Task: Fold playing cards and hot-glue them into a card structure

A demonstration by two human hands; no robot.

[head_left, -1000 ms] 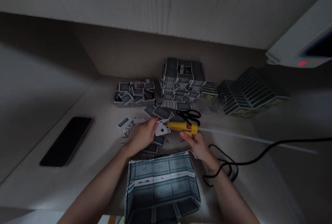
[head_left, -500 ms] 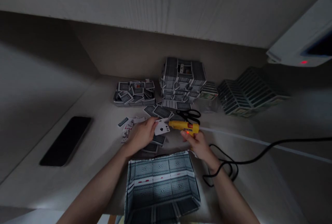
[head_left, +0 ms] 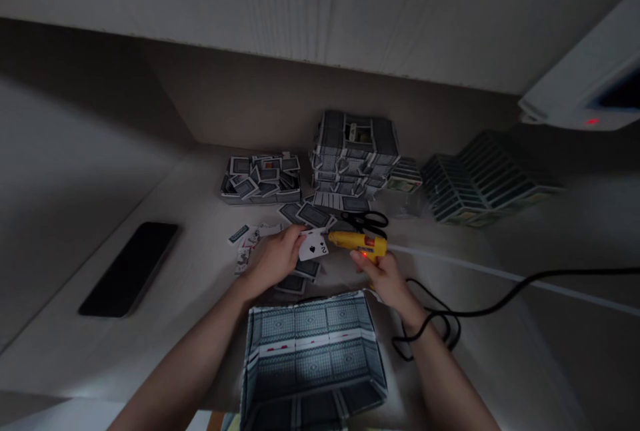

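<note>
My left hand (head_left: 279, 254) pinches a playing card (head_left: 313, 246), a two of spades, held face up above the table. In my right hand (head_left: 384, 276) is a yellow hot glue gun (head_left: 357, 243) with a red light lit on it. Its nozzle points left and meets or nearly meets the card's upper right edge. Below my hands, close to me, stands an open box built of playing cards (head_left: 313, 344). Loose cards (head_left: 293, 283) lie under the held card, and more face-up cards (head_left: 243, 258) lie beside my left hand.
A phone (head_left: 129, 270) lies at left. Behind stand a card-filled box (head_left: 261, 199), a tall card structure (head_left: 350, 158), black scissors (head_left: 367, 220) and a stepped card structure (head_left: 480, 181). A black cable (head_left: 480, 311) loops by my right wrist. A shelf (head_left: 300, 11) overhangs the back.
Both hands hold nearly the same pose. The glue gun has shifted very slightly right, along with a small shift of the whole view.
</note>
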